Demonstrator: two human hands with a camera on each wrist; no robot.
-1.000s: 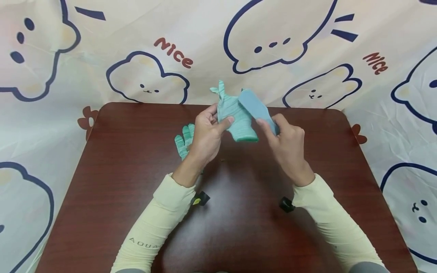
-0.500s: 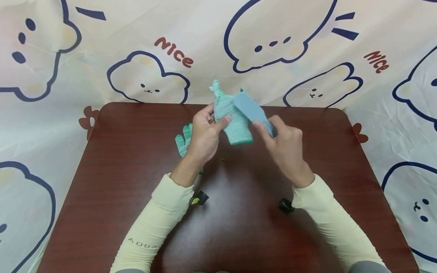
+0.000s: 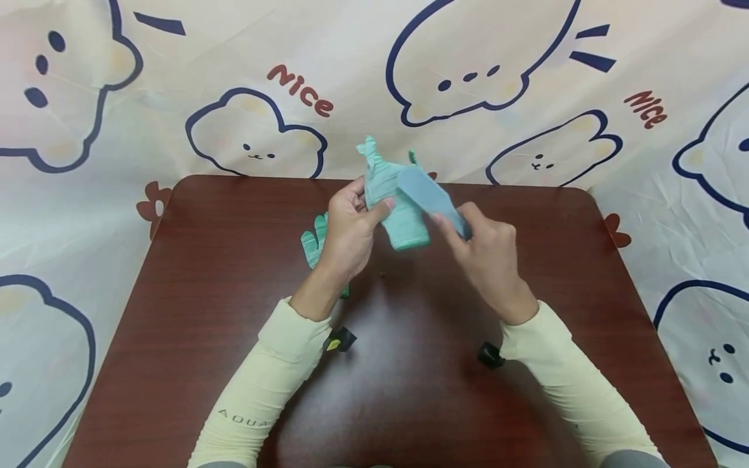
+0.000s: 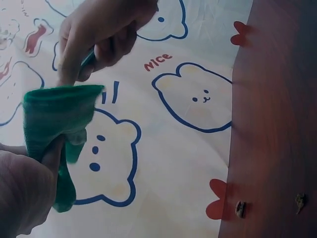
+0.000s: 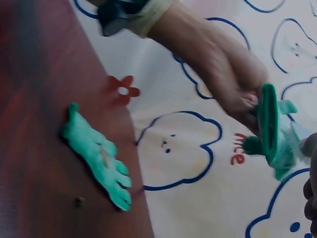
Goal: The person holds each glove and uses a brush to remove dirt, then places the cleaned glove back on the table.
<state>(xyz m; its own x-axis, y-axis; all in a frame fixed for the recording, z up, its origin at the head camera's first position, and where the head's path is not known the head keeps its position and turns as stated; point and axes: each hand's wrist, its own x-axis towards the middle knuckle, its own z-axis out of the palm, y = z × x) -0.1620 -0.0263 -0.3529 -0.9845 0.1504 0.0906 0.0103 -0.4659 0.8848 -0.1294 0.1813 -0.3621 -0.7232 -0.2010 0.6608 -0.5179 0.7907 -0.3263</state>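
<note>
In the head view, my left hand [image 3: 349, 231] pinches a mint-green knit glove [image 3: 404, 224] between thumb and fingers. It hangs above the far part of the table, cuff downward, its finger ends pointing up. My right hand [image 3: 488, 253] grips a flat light-blue paddle-shaped tool [image 3: 424, 190] by its near end. The tool's broad end overlaps the glove's right side; its underside is hidden. In the left wrist view, the glove's darker green cuff [image 4: 64, 93] faces up, close to the right hand [image 4: 101, 39]. The right wrist view shows the cuff [image 5: 268, 124] edge-on.
A second green glove [image 5: 99, 158] with a brownish mark lies on the dark wooden table [image 3: 222, 260], partly behind the left forearm in the head view. Small brown crumbs [image 4: 240, 208] lie on the tabletop. A printed cloth [image 3: 351, 39] hangs behind the table's far edge.
The held glove has shifted slightly left, its cuff a little lower. The blue tool has moved left and down across the glove's face. Both hands have drifted slightly left.
</note>
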